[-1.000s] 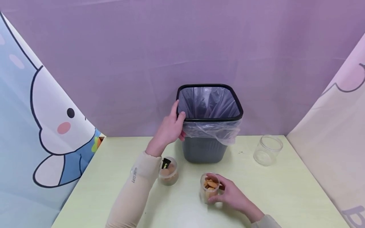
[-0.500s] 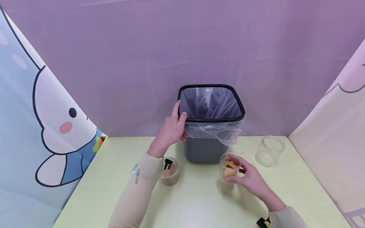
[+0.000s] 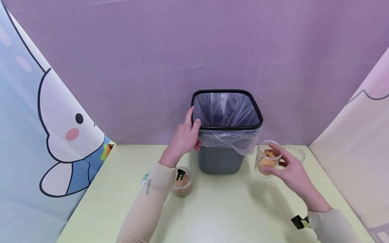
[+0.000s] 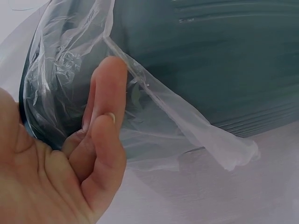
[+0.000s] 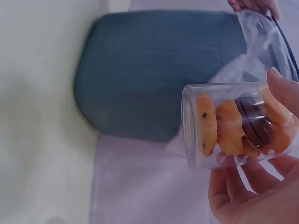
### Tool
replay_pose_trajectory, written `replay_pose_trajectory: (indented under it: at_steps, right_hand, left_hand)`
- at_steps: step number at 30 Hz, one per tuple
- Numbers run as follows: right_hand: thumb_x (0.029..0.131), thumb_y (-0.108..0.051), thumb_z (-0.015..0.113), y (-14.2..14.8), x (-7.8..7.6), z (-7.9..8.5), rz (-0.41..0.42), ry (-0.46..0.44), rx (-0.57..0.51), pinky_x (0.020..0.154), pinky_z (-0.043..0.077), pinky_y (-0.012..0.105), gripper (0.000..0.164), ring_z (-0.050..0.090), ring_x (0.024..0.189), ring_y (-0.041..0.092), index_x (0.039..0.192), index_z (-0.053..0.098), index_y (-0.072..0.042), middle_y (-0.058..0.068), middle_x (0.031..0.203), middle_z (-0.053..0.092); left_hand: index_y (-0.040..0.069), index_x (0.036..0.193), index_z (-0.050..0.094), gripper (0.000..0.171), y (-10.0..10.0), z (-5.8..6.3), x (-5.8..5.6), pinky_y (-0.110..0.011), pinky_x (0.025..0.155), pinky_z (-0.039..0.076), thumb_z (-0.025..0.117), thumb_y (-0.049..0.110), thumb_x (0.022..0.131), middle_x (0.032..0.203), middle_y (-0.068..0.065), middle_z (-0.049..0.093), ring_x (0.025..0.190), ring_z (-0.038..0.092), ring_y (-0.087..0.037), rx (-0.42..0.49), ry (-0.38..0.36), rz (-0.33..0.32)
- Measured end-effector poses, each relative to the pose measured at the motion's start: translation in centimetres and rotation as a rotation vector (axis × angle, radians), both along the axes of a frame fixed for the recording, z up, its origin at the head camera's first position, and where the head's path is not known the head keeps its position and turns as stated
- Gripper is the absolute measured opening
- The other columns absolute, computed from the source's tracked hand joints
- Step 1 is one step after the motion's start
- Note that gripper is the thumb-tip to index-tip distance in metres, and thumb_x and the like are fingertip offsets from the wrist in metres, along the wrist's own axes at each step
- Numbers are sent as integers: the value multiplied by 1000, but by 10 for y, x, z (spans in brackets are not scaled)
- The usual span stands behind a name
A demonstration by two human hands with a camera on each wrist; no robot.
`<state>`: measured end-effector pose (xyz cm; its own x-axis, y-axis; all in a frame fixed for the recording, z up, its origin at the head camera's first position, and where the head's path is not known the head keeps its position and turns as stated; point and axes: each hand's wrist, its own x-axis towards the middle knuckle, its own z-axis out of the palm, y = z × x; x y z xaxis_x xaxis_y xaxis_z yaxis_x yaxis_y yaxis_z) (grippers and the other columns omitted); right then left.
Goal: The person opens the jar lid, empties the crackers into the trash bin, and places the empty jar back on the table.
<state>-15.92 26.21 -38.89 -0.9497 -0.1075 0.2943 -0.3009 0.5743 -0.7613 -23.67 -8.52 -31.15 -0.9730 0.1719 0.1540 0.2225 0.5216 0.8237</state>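
My left hand (image 3: 183, 138) grips the near left corner of a grey trash bin (image 3: 220, 160), thumb and forefinger at its black rim. In the left wrist view, the other fingers bend against the clear liner bag (image 4: 56, 79) folded over the outside. My right hand (image 3: 290, 172) holds a clear plastic jar (image 5: 189, 126) with several cookies (image 5: 229, 126) inside, orange ones and a dark brown one. The jar is raised above the table, to the right of the bin, with its mouth uncovered. Thumb and fingers wrap the jar from opposite sides.
A second jar (image 3: 183, 189) with brownish contents stands beside the left sleeve. Behind the right hand, the rim of another clear jar (image 3: 299, 152) shows. A small black item (image 3: 299, 222) appears by the right cuff. Cloth walls (image 3: 146, 74) border the table (image 3: 212, 216).
The right hand has lifted the jar of cookies and carried it rightward and farther back, now partly covering the clear jar there. The left hand has stayed on the bin's rim.
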Motion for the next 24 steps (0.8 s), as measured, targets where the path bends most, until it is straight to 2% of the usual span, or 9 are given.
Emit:
replay_pose_trajectory:
  at_steps: [10, 12, 14, 16, 17, 20, 24]
  right_hand:
    - [82, -23, 84, 19, -12, 32, -82, 42, 20, 73, 46, 12, 80, 55, 95, 3, 151, 44, -17, 4, 129, 58]
    - [82, -24, 84, 20, -17, 40, -97, 56, 29, 74, 45, 11, 67, 55, 96, 2, 141, 54, -14, 3, 131, 58]
    - [81, -25, 85, 21, -22, 49, -114, 69, 41, 75, 44, 10, 50, 55, 95, 0, 122, 61, -10, 4, 133, 59]
    - [80, -26, 86, 21, -27, 58, -122, 85, 58, 75, 44, 9, 39, 56, 95, -1, 103, 59, -7, 5, 137, 58]
    - [80, -26, 86, 22, -29, 63, -127, 92, 68, 76, 43, 8, 39, 55, 94, -3, 95, 56, -7, 4, 140, 57]
    - [79, -24, 87, 22, -37, 76, -115, 121, 98, 78, 40, 6, 40, 54, 98, -3, 90, 53, -6, 6, 143, 55]
    - [76, -22, 89, 20, -51, 93, -96, 150, 140, 83, 38, 11, 40, 55, 109, 12, 95, 58, -4, 8, 138, 58]
  left_hand:
    - [30, 160, 6, 61, 1, -2, 0, -39, 74, 53, 31, 44, 107, 57, -7, 64, 43, 62, -23, -7, 20, 5]
    - [30, 160, 6, 60, 1, -2, -1, -38, 74, 53, 31, 43, 107, 57, -7, 64, 43, 62, -23, -5, 24, 5]
    - [30, 160, 6, 60, 0, -2, -1, -38, 74, 53, 31, 43, 107, 57, -7, 64, 43, 62, -23, -4, 30, 5]
    - [30, 160, 6, 61, 0, -2, -1, -38, 73, 53, 31, 43, 107, 57, -7, 64, 42, 62, -23, -9, 34, 4]
    - [30, 160, 6, 61, 0, -2, -1, -38, 73, 53, 31, 44, 107, 57, -6, 64, 43, 62, -22, -13, 33, 4]
    - [30, 160, 5, 62, 0, -2, 0, -38, 72, 53, 30, 47, 106, 57, -6, 64, 42, 62, -22, -19, 33, 5]
    - [30, 160, 6, 61, 0, -2, 0, -37, 70, 53, 30, 46, 106, 56, -7, 64, 42, 62, -22, -4, 32, 9]
